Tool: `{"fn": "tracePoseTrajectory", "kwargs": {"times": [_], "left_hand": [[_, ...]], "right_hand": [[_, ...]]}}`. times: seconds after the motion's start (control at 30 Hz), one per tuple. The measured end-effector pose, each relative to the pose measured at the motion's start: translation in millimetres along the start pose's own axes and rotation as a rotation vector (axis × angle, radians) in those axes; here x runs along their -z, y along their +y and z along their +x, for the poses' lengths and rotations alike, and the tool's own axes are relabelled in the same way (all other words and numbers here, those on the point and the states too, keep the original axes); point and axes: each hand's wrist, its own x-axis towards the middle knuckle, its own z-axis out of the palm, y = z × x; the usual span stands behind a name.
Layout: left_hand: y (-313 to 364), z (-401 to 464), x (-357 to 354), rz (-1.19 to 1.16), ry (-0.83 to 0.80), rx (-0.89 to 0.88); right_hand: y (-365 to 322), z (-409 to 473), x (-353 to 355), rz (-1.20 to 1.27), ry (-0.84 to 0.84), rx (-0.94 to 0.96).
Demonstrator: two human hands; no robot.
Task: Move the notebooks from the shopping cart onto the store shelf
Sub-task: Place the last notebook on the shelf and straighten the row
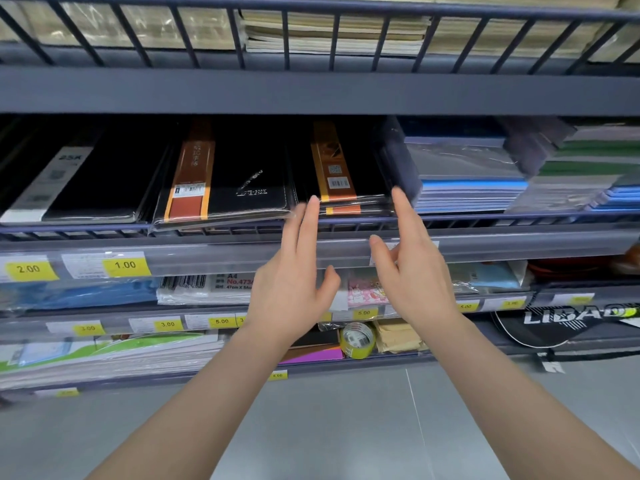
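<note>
While both hands hang empty in front of the shelf, status as I read it:

step: placement looks done; stack of black notebooks [346,174] with orange bands lies flat on the store shelf [311,225], behind the low wire rail.
left hand [294,289]: fingers straight, released, tips near the stack's front left corner; contact unclear, blurred.
right hand [415,271]: fingers relaxed, holding nothing, index tip at the stack's right edge.
cart: out of view, so remaining notebooks unknown.
next: probably squaring the stack, then a turn back to the cart for another load.
materials: notebooks are flat rectangles, dark leather-look covers in glossy clear wrap, likely slippery. Shelf is dark metal with thin bars; clear plastic price strip [124,265] with yellow tags below.
</note>
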Motion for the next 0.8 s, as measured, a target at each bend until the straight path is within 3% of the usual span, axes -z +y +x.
{"fn": "tracePoseTrajectory", "kwargs": {"times": [0.23,0.8], "left_hand": [[2.8,4.1,6.5,-0.230,-0.058,0.061],[0.1,-2.8,1.4,-0.212,-0.070,-0.019]], "right_hand": [[-1.7,1.4,-6.7,0.140,0.059,-0.074],[-3.2,-1.9,-1.5,0.165,0.076,-0.107]]}}
